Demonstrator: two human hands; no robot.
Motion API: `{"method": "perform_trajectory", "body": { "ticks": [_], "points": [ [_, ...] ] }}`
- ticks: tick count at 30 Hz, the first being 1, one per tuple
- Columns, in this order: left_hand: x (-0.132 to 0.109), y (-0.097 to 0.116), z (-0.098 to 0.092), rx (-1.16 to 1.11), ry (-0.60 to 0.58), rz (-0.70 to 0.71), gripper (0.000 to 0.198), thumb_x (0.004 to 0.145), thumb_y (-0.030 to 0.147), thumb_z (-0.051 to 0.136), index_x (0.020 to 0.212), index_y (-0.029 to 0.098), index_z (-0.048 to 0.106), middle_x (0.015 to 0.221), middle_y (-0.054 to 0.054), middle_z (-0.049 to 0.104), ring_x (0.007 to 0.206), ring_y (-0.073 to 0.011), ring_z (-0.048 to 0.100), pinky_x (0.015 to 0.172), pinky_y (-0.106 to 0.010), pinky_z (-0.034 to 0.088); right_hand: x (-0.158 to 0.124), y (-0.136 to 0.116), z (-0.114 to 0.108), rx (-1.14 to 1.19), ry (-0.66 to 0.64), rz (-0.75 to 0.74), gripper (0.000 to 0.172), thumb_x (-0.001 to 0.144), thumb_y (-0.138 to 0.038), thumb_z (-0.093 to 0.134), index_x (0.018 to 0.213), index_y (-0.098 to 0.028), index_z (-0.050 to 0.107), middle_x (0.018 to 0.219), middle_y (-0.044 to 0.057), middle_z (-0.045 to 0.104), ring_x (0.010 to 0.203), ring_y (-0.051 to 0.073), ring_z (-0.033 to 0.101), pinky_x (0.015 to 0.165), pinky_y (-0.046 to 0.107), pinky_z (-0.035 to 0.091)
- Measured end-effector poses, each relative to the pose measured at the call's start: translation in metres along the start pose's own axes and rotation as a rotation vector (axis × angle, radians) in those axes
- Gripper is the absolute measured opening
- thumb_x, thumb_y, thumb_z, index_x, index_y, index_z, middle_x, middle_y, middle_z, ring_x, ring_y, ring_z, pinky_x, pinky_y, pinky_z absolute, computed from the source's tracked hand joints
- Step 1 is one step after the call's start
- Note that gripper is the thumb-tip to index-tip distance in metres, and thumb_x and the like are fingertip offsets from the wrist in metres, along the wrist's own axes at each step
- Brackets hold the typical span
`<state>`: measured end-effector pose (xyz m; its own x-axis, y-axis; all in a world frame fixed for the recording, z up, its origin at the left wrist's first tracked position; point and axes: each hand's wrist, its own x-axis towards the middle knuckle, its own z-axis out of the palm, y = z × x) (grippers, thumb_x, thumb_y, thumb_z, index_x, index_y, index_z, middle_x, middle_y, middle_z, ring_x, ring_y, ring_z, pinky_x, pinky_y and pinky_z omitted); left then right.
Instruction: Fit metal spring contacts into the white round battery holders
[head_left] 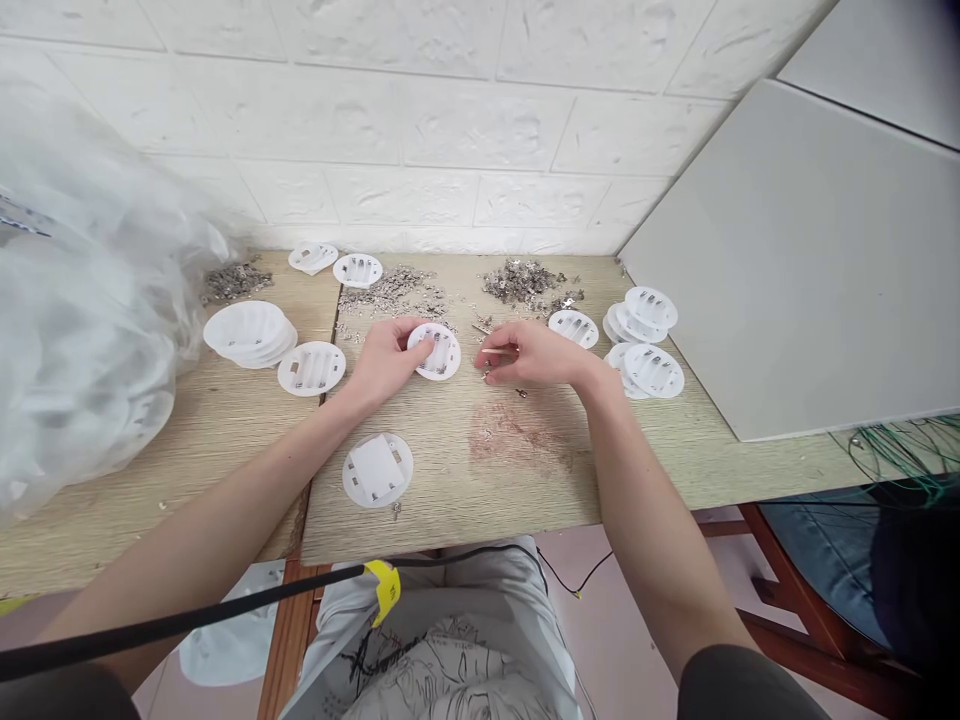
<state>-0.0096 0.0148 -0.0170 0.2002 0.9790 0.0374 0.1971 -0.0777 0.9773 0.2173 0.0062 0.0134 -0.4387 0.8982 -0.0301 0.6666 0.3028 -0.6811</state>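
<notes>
My left hand (386,358) is closed on a white round plastic battery holder (444,352), its thumb on the slotted face with small metal contacts in it. To the right, my right hand (540,352) is bent over the table with a thin pale stick (498,351) between its fingers. A small metal piece (486,374) shows at its lower fingertips; whether they grip it I cannot tell. Another metal contact (521,393) lies just below that hand. Nearer to me lies a holder with its flat back up (377,470).
Small metal contacts are heaped along the wall, in a middle pile (394,290) and a right pile (521,281). Stacked white discs (244,330) stand left, more holders (652,370) right. A plastic bag (90,320) bulges at left. A grey panel (810,270) leans at right beside green wires (907,450).
</notes>
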Motion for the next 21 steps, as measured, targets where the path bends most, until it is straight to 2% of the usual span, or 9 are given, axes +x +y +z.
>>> {"method": "perform_trajectory", "body": {
  "ticks": [3, 9, 15, 19, 21],
  "points": [
    [0.0003, -0.0002, -0.0001, -0.009, -0.005, -0.008, 0.028, 0.071, 0.034, 0.071, 0.091, 0.016, 0.075, 0.088, -0.006, 0.076, 0.078, -0.0206, 0.067, 0.074, -0.031, 0.052, 0.0041, 0.0019, 0.0025, -0.018, -0.091, 0.004, 0.008, 0.069, -0.023, 0.071, 0.076, -0.02, 0.074, 0.071, 0.0, 0.066, 0.066, 0.015, 0.054, 0.061, 0.027, 0.036],
    [-0.0004, 0.0022, -0.0003, -0.013, -0.017, -0.016, 0.026, 0.07, 0.032, 0.07, 0.091, 0.017, 0.075, 0.087, -0.005, 0.075, 0.077, -0.0201, 0.066, 0.074, -0.031, 0.051, 0.0073, 0.0016, 0.0034, -0.047, -0.092, 0.001, 0.004, 0.071, -0.021, 0.067, 0.07, -0.019, 0.07, 0.072, 0.0, 0.065, 0.064, 0.014, 0.054, 0.061, 0.027, 0.037],
    [-0.0001, 0.0025, -0.0007, -0.013, -0.018, -0.024, 0.026, 0.07, 0.032, 0.071, 0.09, 0.017, 0.075, 0.087, -0.005, 0.075, 0.077, -0.0204, 0.066, 0.074, -0.031, 0.05, 0.0058, -0.0009, 0.0037, -0.128, -0.124, 0.044, 0.006, 0.076, -0.018, 0.061, 0.069, -0.019, 0.062, 0.068, 0.0, 0.06, 0.061, 0.014, 0.049, 0.058, 0.028, 0.031],
    [0.0005, 0.0018, -0.0011, -0.003, -0.023, -0.021, 0.027, 0.071, 0.031, 0.07, 0.092, 0.016, 0.075, 0.089, -0.006, 0.076, 0.079, -0.0208, 0.067, 0.076, -0.032, 0.051, 0.0048, -0.0046, 0.006, -0.151, -0.027, 0.028, 0.021, 0.085, -0.023, 0.056, 0.067, -0.02, 0.046, 0.066, 0.0, 0.054, 0.059, 0.013, 0.043, 0.058, 0.029, 0.029],
    [0.0005, 0.0017, -0.0011, -0.003, -0.024, -0.019, 0.027, 0.071, 0.031, 0.07, 0.093, 0.016, 0.075, 0.089, -0.006, 0.076, 0.08, -0.0212, 0.067, 0.076, -0.032, 0.052, 0.0046, -0.0066, 0.0075, -0.124, 0.039, 0.005, 0.023, 0.09, -0.025, 0.051, 0.07, -0.021, 0.041, 0.068, 0.0, 0.054, 0.06, 0.013, 0.043, 0.059, 0.029, 0.03]
  ]
}}
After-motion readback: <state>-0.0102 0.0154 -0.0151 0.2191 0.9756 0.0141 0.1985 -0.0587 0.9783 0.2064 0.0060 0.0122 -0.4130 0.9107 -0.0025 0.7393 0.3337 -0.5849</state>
